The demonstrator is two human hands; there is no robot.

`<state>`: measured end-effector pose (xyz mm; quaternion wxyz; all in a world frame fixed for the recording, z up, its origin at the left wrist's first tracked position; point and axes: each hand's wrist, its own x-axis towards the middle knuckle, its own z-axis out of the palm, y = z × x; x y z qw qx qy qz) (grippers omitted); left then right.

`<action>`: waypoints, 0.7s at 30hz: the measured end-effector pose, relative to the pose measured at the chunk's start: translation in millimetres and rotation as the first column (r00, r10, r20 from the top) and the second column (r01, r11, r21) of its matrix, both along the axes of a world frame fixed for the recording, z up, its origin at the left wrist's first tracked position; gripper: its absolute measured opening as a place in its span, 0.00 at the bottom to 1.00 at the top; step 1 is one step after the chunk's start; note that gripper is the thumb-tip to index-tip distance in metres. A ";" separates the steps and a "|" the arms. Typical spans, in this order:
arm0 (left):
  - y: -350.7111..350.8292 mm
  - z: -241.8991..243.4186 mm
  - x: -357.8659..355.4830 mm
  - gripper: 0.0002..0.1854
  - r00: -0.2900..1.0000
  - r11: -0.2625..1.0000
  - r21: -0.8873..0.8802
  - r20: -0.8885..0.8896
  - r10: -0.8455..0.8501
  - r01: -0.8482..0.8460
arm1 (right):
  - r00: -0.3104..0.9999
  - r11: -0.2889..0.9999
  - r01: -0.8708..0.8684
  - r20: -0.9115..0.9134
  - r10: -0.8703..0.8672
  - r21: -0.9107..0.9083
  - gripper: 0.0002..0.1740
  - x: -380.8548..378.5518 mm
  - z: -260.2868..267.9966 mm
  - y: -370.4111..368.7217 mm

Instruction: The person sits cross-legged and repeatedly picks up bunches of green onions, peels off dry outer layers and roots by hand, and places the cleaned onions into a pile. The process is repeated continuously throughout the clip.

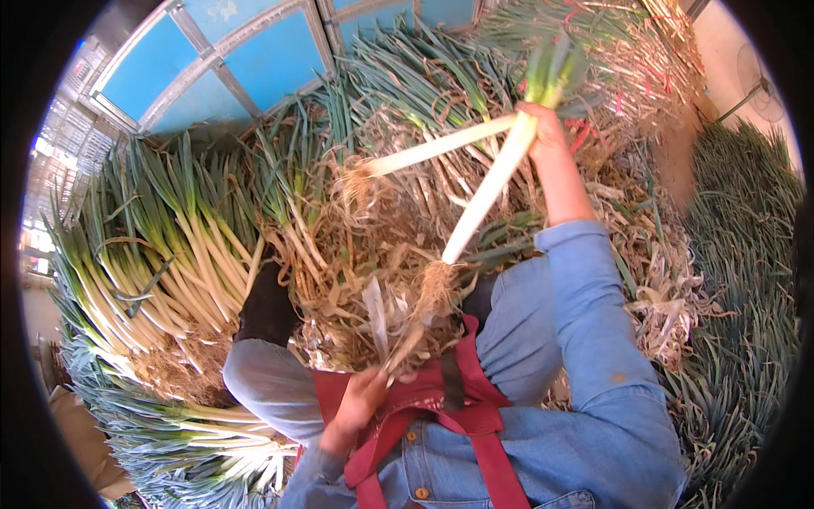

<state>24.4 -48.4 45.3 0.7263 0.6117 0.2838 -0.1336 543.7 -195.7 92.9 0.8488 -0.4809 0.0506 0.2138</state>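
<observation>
My right hand (542,130) is raised at the upper right, closed around the green upper part of two long green onions. One white stalk (489,191) slants down towards me, its tuft of roots (435,286) hanging above the litter between my legs. The other stalk (445,147) points left, with its roots over the heap. Low in front of my red apron (420,388), my left hand (362,401) pinches a dry, brownish strip of peeled skin (406,348) that reaches up towards the nearer roots. Blur hides whether the strip is still joined to the onion.
Cleaned green onions (184,267) lean in a row at the left, and more lie in a pile (222,439) below them. Unpeeled onions (432,83) stand ahead by a blue panelled door (267,57). Dry peelings (381,254) cover the floor. Green leaves (744,305) fill the right side.
</observation>
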 end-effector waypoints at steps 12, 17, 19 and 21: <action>46.0 35.5 159.1 0.46 0.883 0.295 0.938 0.288 -0.370 -0.182 | 0.937 0.936 -0.350 0.023 0.349 0.043 0.16 -65.1 -23.9 37.8; 9.1 2.9 140.7 0.32 0.962 0.959 -0.200 0.224 -0.155 0.201 | 0.884 0.862 -0.439 -0.051 0.465 0.255 0.20 -97.0 -47.6 63.2; 3.6 -4.4 114.8 0.30 0.975 0.924 -0.369 0.221 -0.017 0.100 | 0.889 0.876 -0.409 -0.104 0.446 0.255 0.22 -109.7 -69.4 71.9; 3.6 -7.1 89.5 0.30 0.983 0.923 -0.384 0.177 0.054 0.018 | 0.860 0.867 -0.409 -0.196 0.470 0.286 0.21 -124.1 -94.2 79.6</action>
